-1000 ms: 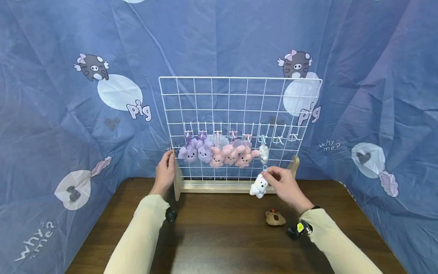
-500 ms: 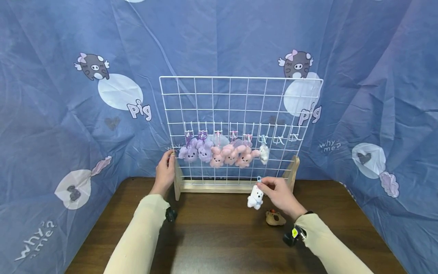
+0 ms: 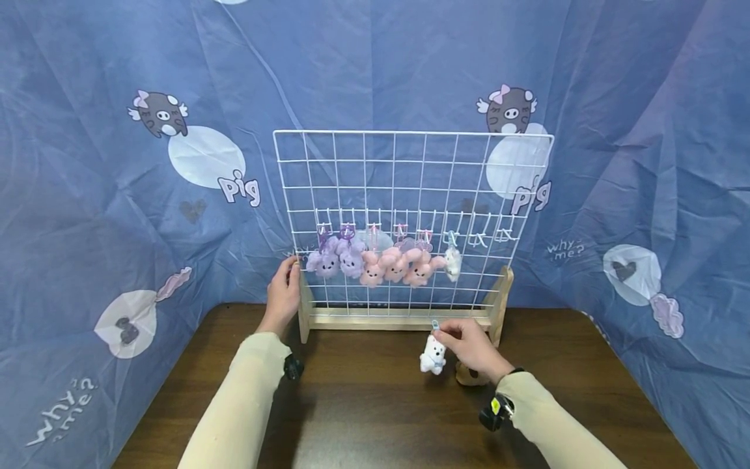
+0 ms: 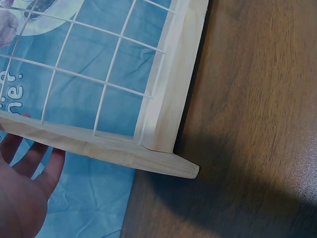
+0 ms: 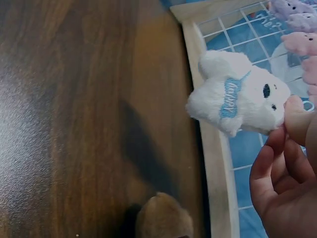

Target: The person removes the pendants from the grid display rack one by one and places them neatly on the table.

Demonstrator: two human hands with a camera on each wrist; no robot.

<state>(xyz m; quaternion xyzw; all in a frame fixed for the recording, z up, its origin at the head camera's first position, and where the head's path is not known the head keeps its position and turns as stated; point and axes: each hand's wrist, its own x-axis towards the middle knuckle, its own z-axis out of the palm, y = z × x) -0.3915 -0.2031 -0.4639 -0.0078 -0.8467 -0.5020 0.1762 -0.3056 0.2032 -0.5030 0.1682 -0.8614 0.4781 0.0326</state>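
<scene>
White bear (image 3: 433, 358), a small plush w/ dark eyes & nose, is in the air above the table (image 3: 363, 420), just in front of the stand & R of centre. It's roughly upright, slightly tilted, face outward; a blue scarf (image 5: 229, 97) w/ lettering crosses its front. R hand (image 3: 470, 345) has it in a narrow pinch, thumb & fingertip at top of head, just under a pale blue clip (image 3: 435, 325). Prob. v. light, soft & squashy, fuzzy so not slippery, hard to damage; best hold is that top end, by head or clip, leaving the body to dangle; body would squash if gripped. Brown toy (image 3: 467, 376) lies on the table by R hand, partly hidden by it in the head view.

Further back: wooden stand (image 3: 375, 323). L hand (image 3: 282, 296) holds its L post (image 3: 304, 309), fingers going behind the wood; thumb not shown in L wrist view. Stand carries a white wire grid (image 3: 410, 133). On it, L to R: 2 purple toys (image 3: 350, 260), 3 pink toys (image 3: 395, 266), 1 white toy (image 3: 452, 264), then 2 more hooks (image 3: 477, 240). Farthest: blue cloth (image 3: 375, 78) w/ pig prints.
</scene>
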